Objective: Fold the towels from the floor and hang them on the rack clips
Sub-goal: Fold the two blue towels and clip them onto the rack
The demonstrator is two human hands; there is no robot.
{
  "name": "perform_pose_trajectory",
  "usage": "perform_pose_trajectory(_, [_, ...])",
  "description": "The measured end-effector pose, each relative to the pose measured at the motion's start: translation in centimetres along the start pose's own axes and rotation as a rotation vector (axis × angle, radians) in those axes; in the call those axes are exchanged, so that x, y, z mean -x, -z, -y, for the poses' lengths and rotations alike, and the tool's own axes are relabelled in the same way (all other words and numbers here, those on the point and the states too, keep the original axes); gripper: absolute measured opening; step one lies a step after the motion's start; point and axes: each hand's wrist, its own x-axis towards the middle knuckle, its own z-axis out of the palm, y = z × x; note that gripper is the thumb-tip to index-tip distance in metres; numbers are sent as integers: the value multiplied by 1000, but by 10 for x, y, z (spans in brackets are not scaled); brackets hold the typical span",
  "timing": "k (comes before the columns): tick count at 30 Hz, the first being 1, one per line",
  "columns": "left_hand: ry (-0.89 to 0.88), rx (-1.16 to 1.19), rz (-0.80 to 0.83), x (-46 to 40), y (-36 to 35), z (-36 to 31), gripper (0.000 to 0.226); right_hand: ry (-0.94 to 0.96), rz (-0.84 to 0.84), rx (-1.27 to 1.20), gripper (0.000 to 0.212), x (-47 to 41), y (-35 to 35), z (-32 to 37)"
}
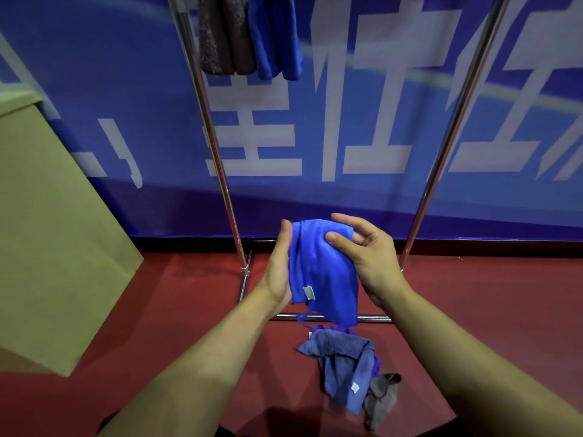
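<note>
A bright blue towel, folded over, hangs between both hands in front of the rack. My left hand presses flat against its left edge. My right hand holds its upper right part, thumb on the front. A white label shows near the towel's lower left. On the red floor below lies a pile of towels: a grey-blue one, a purple one beneath it and a brown-grey one. At the top of the rack hang a brown towel and a blue towel.
The metal rack has two slanting poles, one on the left and one on the right, and a base bar on the floor. A large cardboard box stands at the left. A blue banner wall is behind.
</note>
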Motion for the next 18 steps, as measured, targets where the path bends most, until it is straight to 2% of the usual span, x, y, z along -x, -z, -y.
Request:
perform_pose_trajectory(3, [-158, -390, -136, -1, 0, 8, 39, 26, -21, 24, 35, -1, 3, -2])
perform_pose_trajectory(6, [-239, -479, -206, -1, -3, 9, 17, 51, -23, 67, 35, -2, 6, -6])
perform_pose_trajectory(11, [-270, -463, -261, -3, 0, 5, 19, 46, -25, -26, 34, -2, 5, -1])
perform_pose_trajectory(13, [-270, -381, -276, -3, 1, 3, 31, 64, -123, -76, 28, -4, 5, 1])
perform_pose_trajectory(15, [-266, -321, -285, -4, 2, 1, 46, 16, -179, -125, 32, -9, 8, 1])
perform_pose_trajectory(16, [-257, -300, -279, -4, 3, 0, 50, -60, -143, -156, 41, -10, 8, 0])
perform_pose_trajectory(18, [-240, -277, -261, -5, 3, 0, 51, -264, 88, -186, 60, -7, 8, -2])
